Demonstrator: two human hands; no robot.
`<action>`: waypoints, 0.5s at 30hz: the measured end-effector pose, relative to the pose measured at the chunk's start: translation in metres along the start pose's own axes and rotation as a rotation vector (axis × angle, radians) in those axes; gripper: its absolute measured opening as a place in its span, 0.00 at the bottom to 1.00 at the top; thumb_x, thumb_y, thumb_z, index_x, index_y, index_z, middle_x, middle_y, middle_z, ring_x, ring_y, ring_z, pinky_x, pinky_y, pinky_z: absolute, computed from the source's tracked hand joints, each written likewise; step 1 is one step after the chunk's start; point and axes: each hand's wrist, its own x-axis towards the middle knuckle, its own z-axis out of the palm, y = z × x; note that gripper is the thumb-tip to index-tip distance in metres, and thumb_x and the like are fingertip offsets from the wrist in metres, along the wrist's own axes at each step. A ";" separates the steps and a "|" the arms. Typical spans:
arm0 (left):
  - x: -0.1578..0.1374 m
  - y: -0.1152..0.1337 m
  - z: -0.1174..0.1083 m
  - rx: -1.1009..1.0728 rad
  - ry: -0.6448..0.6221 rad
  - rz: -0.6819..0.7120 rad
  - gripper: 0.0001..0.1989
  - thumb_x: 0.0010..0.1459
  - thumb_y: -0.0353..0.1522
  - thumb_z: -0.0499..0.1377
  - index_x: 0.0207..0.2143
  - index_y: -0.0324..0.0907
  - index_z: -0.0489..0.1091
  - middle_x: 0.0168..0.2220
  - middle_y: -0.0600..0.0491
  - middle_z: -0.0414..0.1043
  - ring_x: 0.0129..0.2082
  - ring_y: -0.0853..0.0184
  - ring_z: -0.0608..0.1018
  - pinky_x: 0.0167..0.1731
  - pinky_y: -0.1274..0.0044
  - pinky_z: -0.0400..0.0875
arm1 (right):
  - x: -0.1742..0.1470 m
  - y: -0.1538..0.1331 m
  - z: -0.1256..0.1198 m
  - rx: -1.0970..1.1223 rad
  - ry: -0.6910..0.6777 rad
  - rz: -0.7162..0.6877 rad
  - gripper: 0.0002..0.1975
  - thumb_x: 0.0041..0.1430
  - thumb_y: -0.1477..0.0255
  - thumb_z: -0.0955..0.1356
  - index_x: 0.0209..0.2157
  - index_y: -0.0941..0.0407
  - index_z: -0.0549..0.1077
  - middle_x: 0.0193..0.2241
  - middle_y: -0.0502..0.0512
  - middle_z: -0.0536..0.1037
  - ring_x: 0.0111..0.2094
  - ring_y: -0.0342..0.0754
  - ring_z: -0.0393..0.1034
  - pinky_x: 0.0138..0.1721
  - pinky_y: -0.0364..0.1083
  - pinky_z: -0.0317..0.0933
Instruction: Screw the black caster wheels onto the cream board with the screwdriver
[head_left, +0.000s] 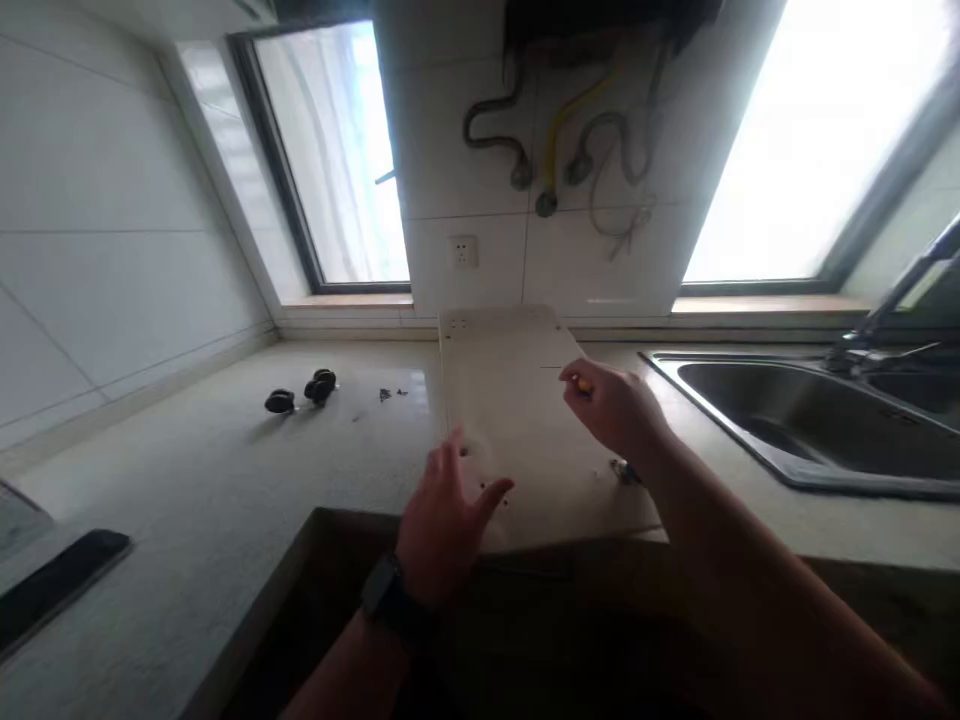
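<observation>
Panel (517, 400) is on the surface (352, 450), mid-view, far end by the wall (495, 285), near edge at the dark cutout (585, 640). Right hand (624, 408) is over the panel's right side, fingers curled tight round the orange handle of a screwdriver (583, 384); its thin shaft points left, above the panel. Left hand (444, 510) is at the panel's near left corner, fingers and thumb spread wide, nothing in the grip; it's blurred, so can't tell if it touches the panel. Small dark holes or screws (505, 503) show in the panel right by that thumb. Watch (394, 597) on the left wrist. Small metal fitting (624, 471) at the panel's near right, just beside the right forearm. Left of the panel: a few loose screws (385, 394), then black knobs (280, 401) further left. Phone-like black slab (64, 580) at far left, near side. Sink (772, 470) right of the panel, faucet (862, 345) behind it. Socket (463, 252) and pipes (551, 165) on the wall beyond the panel.
</observation>
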 end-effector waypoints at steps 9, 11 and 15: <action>0.009 -0.011 0.004 -0.044 0.070 0.069 0.34 0.73 0.51 0.45 0.71 0.39 0.50 0.67 0.33 0.61 0.66 0.48 0.68 0.62 0.54 0.65 | 0.006 0.040 -0.003 0.015 -0.197 0.156 0.11 0.59 0.70 0.67 0.39 0.53 0.81 0.32 0.55 0.81 0.31 0.48 0.72 0.33 0.45 0.60; 0.014 -0.015 0.005 -0.093 0.072 0.042 0.33 0.73 0.49 0.44 0.71 0.39 0.50 0.69 0.33 0.59 0.68 0.48 0.66 0.64 0.55 0.63 | 0.003 0.041 0.000 0.018 -0.291 0.147 0.10 0.61 0.71 0.67 0.40 0.55 0.80 0.32 0.54 0.80 0.29 0.45 0.71 0.32 0.44 0.61; 0.021 -0.021 0.007 -0.147 0.071 0.032 0.34 0.73 0.50 0.44 0.70 0.37 0.50 0.70 0.32 0.56 0.71 0.49 0.62 0.67 0.54 0.58 | 0.001 0.035 0.004 -0.037 -0.435 0.096 0.11 0.67 0.64 0.68 0.42 0.58 0.77 0.31 0.52 0.77 0.29 0.43 0.69 0.34 0.45 0.65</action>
